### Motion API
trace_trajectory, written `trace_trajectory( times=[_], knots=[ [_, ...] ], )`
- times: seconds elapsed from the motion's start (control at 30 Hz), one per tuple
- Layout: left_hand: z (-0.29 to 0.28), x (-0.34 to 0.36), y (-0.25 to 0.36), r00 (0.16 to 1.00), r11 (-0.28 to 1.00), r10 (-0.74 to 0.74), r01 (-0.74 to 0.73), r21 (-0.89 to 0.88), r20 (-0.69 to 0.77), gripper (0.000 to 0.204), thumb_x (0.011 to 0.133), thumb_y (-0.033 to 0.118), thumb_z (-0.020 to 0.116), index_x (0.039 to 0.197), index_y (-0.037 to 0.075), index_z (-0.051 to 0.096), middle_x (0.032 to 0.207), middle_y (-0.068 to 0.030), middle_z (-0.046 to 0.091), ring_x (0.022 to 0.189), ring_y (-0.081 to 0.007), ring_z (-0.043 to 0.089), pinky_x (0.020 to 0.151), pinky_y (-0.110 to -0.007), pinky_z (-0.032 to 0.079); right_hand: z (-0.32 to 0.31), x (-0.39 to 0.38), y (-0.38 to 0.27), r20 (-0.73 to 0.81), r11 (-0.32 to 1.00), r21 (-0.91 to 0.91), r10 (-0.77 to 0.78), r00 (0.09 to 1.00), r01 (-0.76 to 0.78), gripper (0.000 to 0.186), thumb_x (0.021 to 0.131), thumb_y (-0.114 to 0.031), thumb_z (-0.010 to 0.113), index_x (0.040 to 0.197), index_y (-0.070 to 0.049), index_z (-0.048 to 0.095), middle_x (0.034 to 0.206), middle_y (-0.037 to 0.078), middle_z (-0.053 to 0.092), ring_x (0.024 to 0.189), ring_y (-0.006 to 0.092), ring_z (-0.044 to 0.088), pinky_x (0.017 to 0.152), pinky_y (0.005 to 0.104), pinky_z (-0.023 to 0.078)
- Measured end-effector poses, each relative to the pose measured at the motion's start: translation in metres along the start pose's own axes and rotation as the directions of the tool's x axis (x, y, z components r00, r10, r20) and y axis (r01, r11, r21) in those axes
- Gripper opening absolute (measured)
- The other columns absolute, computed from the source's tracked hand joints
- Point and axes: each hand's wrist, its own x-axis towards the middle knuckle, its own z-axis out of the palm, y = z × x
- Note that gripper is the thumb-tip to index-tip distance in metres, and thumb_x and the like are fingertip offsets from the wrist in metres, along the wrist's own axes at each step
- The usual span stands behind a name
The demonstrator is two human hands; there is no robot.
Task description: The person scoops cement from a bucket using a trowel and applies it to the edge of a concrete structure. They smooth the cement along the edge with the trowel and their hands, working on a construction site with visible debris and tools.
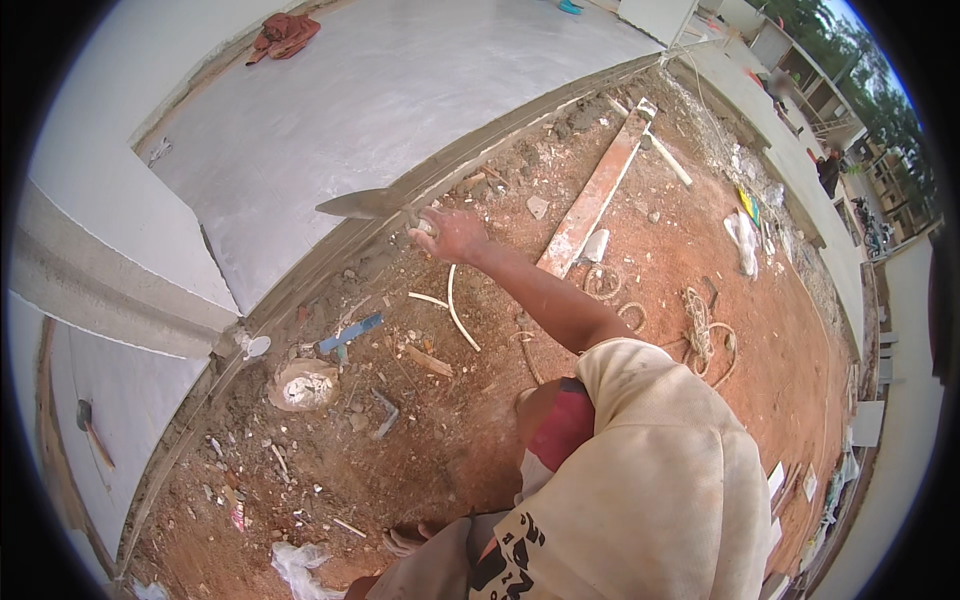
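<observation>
Trowel (362, 204) with a grey leaf-shaped blade, it lies out over the edge of the smooth grey floor (285, 135), tip pointing away from the person; I cannot tell whether the blade touches. Its handle sits in the right hand (450, 236), fingers clamped round it. I cannot tell how the left hand stands, as it is out of my view. Close below the trowel runs a rough ledge (310, 258), and just past that, on the red dirt, lie 2 pale strips (464, 322), 1 of them curved. Farther below the trowel I see a blue piece (351, 332) and a round dish-like thing (284, 392) with white stuff inside. Off to the trowel's right lies a long dusty board (602, 188), and farther that way a heap of pale rope (697, 335). Well above the trowel, a rust-coloured cloth (284, 37) lies crumpled near a wall. Farthest out, beyond the trowel to the upper right, trees (850, 60) show.
</observation>
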Motion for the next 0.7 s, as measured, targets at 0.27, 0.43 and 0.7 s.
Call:
trace_trajectory(
  times=[0.27,0.43,0.7],
  knots=[
    [0.007,0.01,0.0,0.999,0.999,0.036,-0.036,0.008,-0.001,0.068,0.095,0.044,0.053,0.141,-0.003,0.035,0.144,-0.0304,0.033,0.133,-0.0495,0.034,0.107,-0.061,0.03,0.031,-0.036,-0.009,0.157,0.991,0.018,-0.136,0.978,0.135,0.068,0.095,-0.063,0.04,0.136,-0.009,0.049,0.106,0.024,0.067,0.096,0.0393,0.067,0.088,0.0507,0.051],
    [0.008,0.017,-0.002,0.999,0.999,0.048,-0.048,0.007,-0.004,0.068,0.095,0.044,0.052,0.141,-0.003,0.035,0.144,-0.0305,0.033,0.133,-0.0496,0.034,0.107,-0.061,0.03,0.033,-0.047,-0.019,0.232,0.99,0.026,-0.139,0.963,0.136,0.068,0.094,-0.062,0.043,0.136,-0.009,0.049,0.098,0.026,0.068,0.094,0.0404,0.067,0.088,0.0506,0.051],
    [0.008,0.033,-0.008,0.996,0.996,0.094,-0.094,0.0,0.011,0.068,0.095,0.044,0.052,0.141,-0.003,0.034,0.144,-0.0308,0.032,0.133,-0.0497,0.033,0.107,-0.061,0.03,0.047,-0.043,-0.027,0.267,0.986,0.055,-0.165,0.95,0.156,0.072,0.093,-0.063,0.045,0.139,-0.008,0.048,0.098,0.025,0.068,0.094,0.0398,0.067,0.088,0.05,0.052]
  ],
)
